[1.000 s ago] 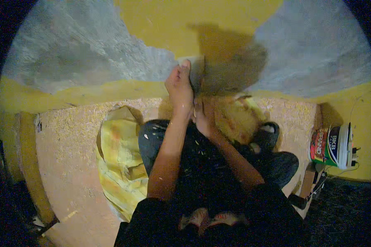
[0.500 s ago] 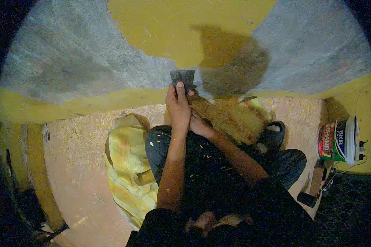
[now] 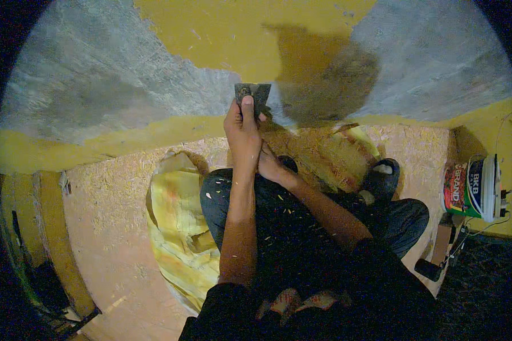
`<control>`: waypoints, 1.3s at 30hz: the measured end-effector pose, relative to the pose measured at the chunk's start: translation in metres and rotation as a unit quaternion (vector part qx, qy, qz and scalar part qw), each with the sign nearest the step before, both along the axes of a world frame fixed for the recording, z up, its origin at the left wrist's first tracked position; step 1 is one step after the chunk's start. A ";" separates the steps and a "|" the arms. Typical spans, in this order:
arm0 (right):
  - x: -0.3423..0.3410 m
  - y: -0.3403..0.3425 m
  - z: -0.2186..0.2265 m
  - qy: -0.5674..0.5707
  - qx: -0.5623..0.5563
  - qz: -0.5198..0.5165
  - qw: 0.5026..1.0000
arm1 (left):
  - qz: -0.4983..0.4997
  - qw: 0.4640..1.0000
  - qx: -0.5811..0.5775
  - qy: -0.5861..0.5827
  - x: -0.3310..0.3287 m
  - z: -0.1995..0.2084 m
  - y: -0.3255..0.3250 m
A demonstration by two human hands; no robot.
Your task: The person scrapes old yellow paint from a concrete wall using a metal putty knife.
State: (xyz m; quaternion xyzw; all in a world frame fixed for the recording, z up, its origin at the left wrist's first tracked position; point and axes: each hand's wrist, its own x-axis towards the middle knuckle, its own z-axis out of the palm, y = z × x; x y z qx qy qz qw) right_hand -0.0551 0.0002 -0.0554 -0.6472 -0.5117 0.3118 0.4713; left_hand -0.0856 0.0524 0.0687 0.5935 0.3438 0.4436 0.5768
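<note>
My left hand is closed around a scraper, its thumb pressed along the face of the wide, dark, flared blade. The blade's edge meets the wall right at the lower border of a yellow paint patch, where grey bare surface begins. Just below, my right hand is tucked against the left wrist with its fingers curled; what they grip is hidden behind the left hand and wrist. Pale paint flecks dot my dark trousers.
Yellow sheeting or sacking lies by my left knee. Paint chips cover the floor along the wall. A paint bucket stands at the right, with cables and a dark-ended tool nearby. My sandalled foot rests near the wall.
The whole view has tilted slightly, shifting wall and hands upward in the picture. The blade stays close to the same paint border, and both hands keep their hold.
</note>
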 end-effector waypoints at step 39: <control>-0.001 -0.007 0.031 0.169 0.105 -0.125 0.972 | 0.007 0.998 -0.045 0.032 0.017 -0.005 0.000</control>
